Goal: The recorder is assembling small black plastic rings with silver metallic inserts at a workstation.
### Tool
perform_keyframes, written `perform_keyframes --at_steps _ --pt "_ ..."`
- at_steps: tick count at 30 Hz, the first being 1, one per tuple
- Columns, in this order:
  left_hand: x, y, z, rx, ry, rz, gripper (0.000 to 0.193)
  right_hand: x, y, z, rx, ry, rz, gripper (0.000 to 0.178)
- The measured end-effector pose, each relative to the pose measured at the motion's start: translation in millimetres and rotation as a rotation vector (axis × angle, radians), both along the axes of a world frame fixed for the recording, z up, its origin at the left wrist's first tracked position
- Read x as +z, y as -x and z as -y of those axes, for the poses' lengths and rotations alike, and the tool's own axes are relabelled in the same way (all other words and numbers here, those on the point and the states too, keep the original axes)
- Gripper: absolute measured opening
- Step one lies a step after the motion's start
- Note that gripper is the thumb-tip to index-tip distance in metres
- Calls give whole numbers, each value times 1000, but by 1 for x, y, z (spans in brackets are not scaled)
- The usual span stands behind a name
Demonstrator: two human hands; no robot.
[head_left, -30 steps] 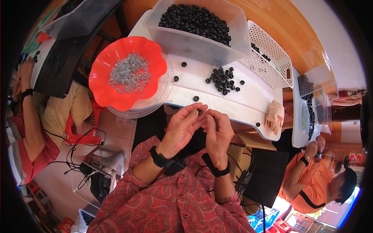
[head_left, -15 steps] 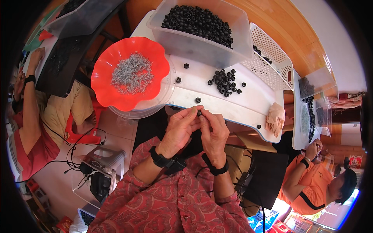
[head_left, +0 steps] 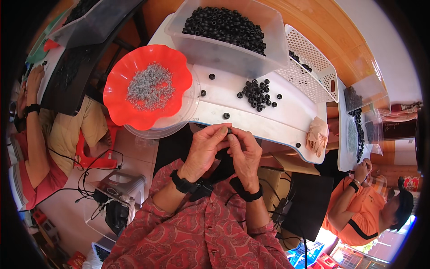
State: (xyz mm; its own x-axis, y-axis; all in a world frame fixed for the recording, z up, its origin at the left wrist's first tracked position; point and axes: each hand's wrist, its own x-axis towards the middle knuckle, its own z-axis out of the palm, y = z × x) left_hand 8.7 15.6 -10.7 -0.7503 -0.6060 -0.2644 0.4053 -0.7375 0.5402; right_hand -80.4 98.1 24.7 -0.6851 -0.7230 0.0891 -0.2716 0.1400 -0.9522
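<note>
Just in front of the white table's near edge (head_left: 251, 130), my left hand (head_left: 207, 145) and my right hand (head_left: 244, 150) meet, fingertips pinched together on a small black ring-shaped part (head_left: 230, 131). Most of the part is covered by my fingers. Beyond my hands a single black part (head_left: 226, 115) lies on the table, and a loose pile of the same black parts (head_left: 257, 95) is farther right. To the left stands a red wavy-rimmed bowl (head_left: 114, 89) holding many small, shiny metal pieces (head_left: 150, 87).
A clear plastic bin (head_left: 219, 51) full of black parts stands at the back, with a white perforated basket (head_left: 309, 62) right of it. A crumpled tan cloth (head_left: 317, 136) lies at the right corner. Co-workers sit left and right. Cables and a cardboard box (head_left: 273, 184) are below.
My hands stay together at the same spot, with the fingers shifting slightly around the black part. The view has moved a little. The left co-worker's hand has moved slightly.
</note>
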Motion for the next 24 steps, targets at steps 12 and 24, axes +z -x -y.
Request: perform_keyframes --at_steps 12,24 --pt "2 3 1 22 210 240 26 -4 1 -2 -18 91 453 19" --pt "22 12 17 6 691 363 24 -14 20 0 54 191 661 22"
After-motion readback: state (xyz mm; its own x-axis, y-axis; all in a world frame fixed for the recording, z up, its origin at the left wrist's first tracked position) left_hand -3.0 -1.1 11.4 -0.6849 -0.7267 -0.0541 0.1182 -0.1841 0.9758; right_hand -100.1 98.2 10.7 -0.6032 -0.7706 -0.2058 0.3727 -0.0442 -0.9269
